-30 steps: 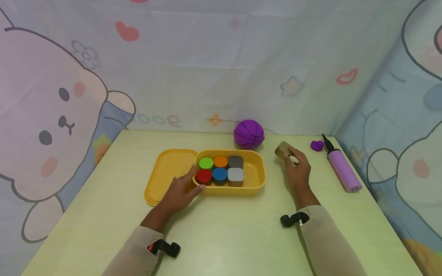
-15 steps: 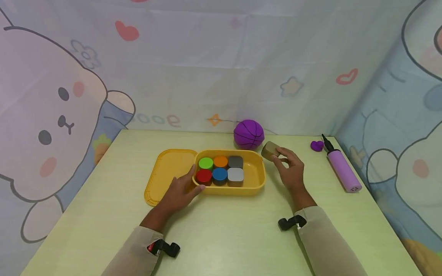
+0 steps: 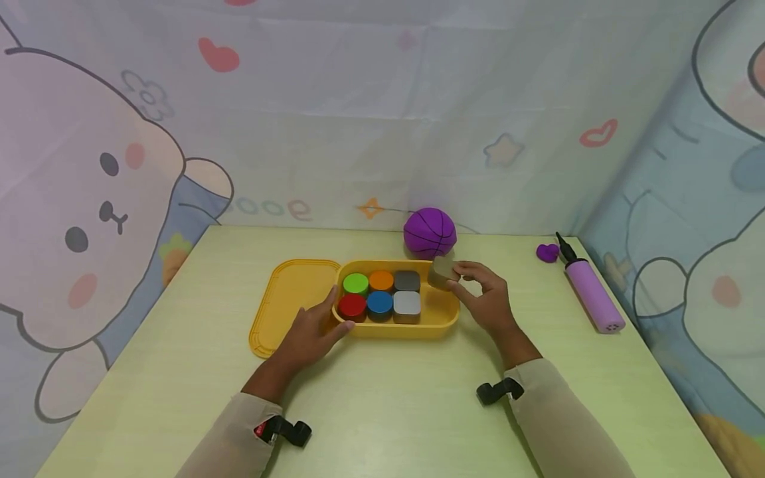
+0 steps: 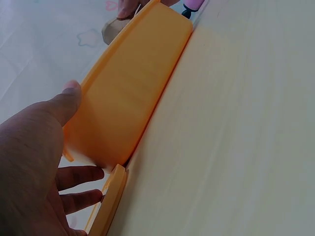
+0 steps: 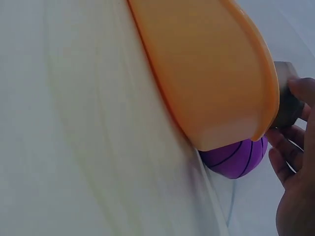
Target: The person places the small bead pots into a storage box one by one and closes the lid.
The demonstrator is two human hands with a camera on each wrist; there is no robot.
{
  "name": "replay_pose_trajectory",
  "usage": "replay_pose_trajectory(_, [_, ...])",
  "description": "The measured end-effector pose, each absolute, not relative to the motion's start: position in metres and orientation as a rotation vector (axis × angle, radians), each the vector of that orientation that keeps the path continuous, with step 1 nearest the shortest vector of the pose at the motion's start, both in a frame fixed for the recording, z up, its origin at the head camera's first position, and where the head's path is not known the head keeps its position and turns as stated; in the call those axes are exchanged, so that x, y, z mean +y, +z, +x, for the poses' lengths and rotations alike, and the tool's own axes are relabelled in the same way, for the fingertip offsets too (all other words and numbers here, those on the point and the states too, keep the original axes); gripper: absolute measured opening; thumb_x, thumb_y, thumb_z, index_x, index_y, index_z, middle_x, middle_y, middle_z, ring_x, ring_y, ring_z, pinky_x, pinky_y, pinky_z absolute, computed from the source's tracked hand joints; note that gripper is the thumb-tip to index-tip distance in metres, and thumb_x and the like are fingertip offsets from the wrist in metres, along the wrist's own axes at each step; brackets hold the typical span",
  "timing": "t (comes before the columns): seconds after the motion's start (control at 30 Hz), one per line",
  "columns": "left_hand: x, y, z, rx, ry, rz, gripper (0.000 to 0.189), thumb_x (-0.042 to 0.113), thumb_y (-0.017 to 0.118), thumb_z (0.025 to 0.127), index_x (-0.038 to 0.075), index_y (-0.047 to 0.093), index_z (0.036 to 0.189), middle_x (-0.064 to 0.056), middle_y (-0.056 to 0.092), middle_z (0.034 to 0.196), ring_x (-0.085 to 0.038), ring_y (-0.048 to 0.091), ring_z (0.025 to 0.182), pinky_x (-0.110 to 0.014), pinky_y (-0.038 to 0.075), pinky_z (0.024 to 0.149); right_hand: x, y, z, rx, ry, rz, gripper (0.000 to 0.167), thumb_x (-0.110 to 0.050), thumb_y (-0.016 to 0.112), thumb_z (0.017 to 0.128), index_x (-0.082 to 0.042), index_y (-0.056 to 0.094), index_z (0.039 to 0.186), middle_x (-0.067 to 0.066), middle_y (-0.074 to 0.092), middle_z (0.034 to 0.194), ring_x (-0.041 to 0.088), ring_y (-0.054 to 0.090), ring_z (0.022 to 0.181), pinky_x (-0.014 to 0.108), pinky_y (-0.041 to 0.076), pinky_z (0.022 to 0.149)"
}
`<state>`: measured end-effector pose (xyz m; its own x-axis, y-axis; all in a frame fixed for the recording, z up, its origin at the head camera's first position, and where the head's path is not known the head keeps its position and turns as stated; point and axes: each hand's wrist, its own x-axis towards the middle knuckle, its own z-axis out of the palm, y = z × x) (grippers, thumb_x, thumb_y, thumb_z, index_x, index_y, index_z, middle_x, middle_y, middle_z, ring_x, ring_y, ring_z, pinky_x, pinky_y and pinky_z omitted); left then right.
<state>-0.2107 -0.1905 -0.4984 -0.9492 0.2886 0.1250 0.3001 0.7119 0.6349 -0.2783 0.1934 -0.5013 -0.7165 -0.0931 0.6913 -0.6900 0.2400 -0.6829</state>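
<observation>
My right hand (image 3: 487, 299) pinches a khaki block with cut corners (image 3: 443, 273) between thumb and fingers, over the right end of a yellow plastic container (image 3: 394, 330). In the right wrist view, the block (image 5: 288, 93) shows just beyond the rim. My left hand (image 3: 307, 335) rests at the container's left end, thumb against its rim and the other fingers spread near the yellow lid (image 4: 110, 201). Inside the container sit two rows of coloured pieces: round green (image 3: 355, 284), orange (image 3: 381, 281), red (image 3: 352, 306) and blue (image 3: 380, 305), plus squarish grey (image 3: 407, 280) and white (image 3: 407, 303).
The flat yellow lid (image 3: 281, 299) lies left of the container. A purple ball with black lines (image 3: 429, 232) stands behind it. At the right edge lie a lilac hand pump (image 3: 594, 295) with a black nozzle and a small purple piece (image 3: 547, 253). A printed cloth (image 3: 329, 133) hangs behind the table.
My right hand has carried the khaki block leftward, from the table right of the container to above its right end. The left hand and container have stayed put.
</observation>
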Motion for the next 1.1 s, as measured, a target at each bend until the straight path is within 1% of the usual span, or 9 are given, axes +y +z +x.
replay_pose_trajectory(0.13, [-0.1903,-0.4980,-0.2104,-2.888,-1.078,-0.505,0.091,0.049,0.066,0.108,0.009,0.020,0.175,-0.016,0.043,0.173,-0.043,0.043,0.161,-0.084,0.012,0.128,0.1910,-0.5027,-0.2760,-2.025,1.421,0.746,0.039,0.016,0.086,0.082,0.010,0.079,0.120,0.032,0.076,0.125,0.048,0.073,0.118,0.009,0.049,0.109])
replay_pose_trajectory(0.2, [-0.1902,-0.4978,-0.2102,-2.889,-1.077,-0.505,0.091,0.050,0.066,0.108,0.009,0.020,0.175,-0.016,0.042,0.173,-0.042,0.043,0.161,-0.084,0.012,0.128,0.1903,-0.5031,-0.2758,-2.034,1.385,0.766,0.040,0.016,0.088,0.079,0.010,0.080,0.118,0.032,0.077,0.124,0.052,0.073,0.117,0.008,0.048,0.109])
replay_pose_trajectory(0.33, [-0.1905,-0.4981,-0.2102,-2.893,-1.080,-0.499,0.092,0.050,0.066,0.108,0.010,0.020,0.175,-0.015,0.042,0.174,-0.042,0.043,0.161,-0.084,0.012,0.128,0.1900,-0.5039,-0.2766,-2.059,1.313,0.811,0.041,0.011,0.092,0.078,0.007,0.081,0.117,0.028,0.078,0.123,0.050,0.073,0.118,0.013,0.051,0.110])
replay_pose_trajectory(0.43, [-0.1908,-0.4986,-0.2100,-2.895,-1.079,-0.495,0.092,0.051,0.066,0.108,0.010,0.019,0.175,-0.015,0.042,0.174,-0.042,0.042,0.161,-0.083,0.012,0.128,0.1915,-0.5061,-0.2778,-2.091,1.262,0.832,0.040,0.007,0.093,0.079,0.004,0.083,0.117,0.024,0.080,0.123,0.047,0.071,0.121,0.032,0.057,0.111])
replay_pose_trajectory(0.53, [-0.1909,-0.4989,-0.2100,-2.898,-1.075,-0.495,0.092,0.051,0.066,0.108,0.011,0.019,0.176,-0.015,0.042,0.174,-0.042,0.042,0.161,-0.083,0.012,0.128,0.1929,-0.5081,-0.2783,-2.129,1.222,0.831,0.038,0.006,0.094,0.079,0.002,0.084,0.116,0.022,0.081,0.123,0.045,0.069,0.123,0.055,0.056,0.108])
replay_pose_trajectory(0.6, [-0.1909,-0.4987,-0.2098,-2.901,-1.079,-0.492,0.092,0.052,0.065,0.108,0.011,0.019,0.176,-0.015,0.042,0.174,-0.042,0.042,0.161,-0.083,0.011,0.129,0.1936,-0.5086,-0.2784,-2.149,1.214,0.828,0.038,0.005,0.093,0.079,0.001,0.084,0.115,0.022,0.081,0.122,0.045,0.068,0.124,0.064,0.053,0.106])
replay_pose_trajectory(0.73, [-0.1906,-0.4977,-0.2096,-2.906,-1.091,-0.483,0.092,0.052,0.065,0.108,0.012,0.018,0.176,-0.015,0.041,0.174,-0.042,0.041,0.162,-0.082,0.011,0.129,0.1945,-0.5088,-0.2785,-2.180,1.211,0.813,0.035,0.003,0.093,0.079,-0.001,0.085,0.113,0.021,0.081,0.122,0.044,0.066,0.124,0.066,0.049,0.105])
replay_pose_trajectory(0.93, [-0.1904,-0.4963,-0.2095,-2.905,-1.089,-0.487,0.092,0.051,0.066,0.108,0.011,0.018,0.176,-0.015,0.041,0.175,-0.042,0.041,0.162,-0.082,0.010,0.129,0.1947,-0.5089,-0.2816,-2.205,1.202,0.838,0.033,0.002,0.093,0.078,0.000,0.085,0.110,0.021,0.082,0.115,0.045,0.065,0.120,0.062,0.046,0.105])
replay_pose_trajectory(1.1, [-0.1906,-0.4970,-0.2094,-2.900,-1.088,-0.486,0.092,0.050,0.066,0.107,0.011,0.019,0.176,-0.015,0.041,0.174,-0.042,0.041,0.162,-0.082,0.011,0.129,0.1945,-0.5080,-0.2819,-2.277,1.184,0.806,0.035,-0.002,0.094,0.078,-0.004,0.085,0.112,0.018,0.082,0.116,0.043,0.062,0.123,0.062,0.036,0.107])
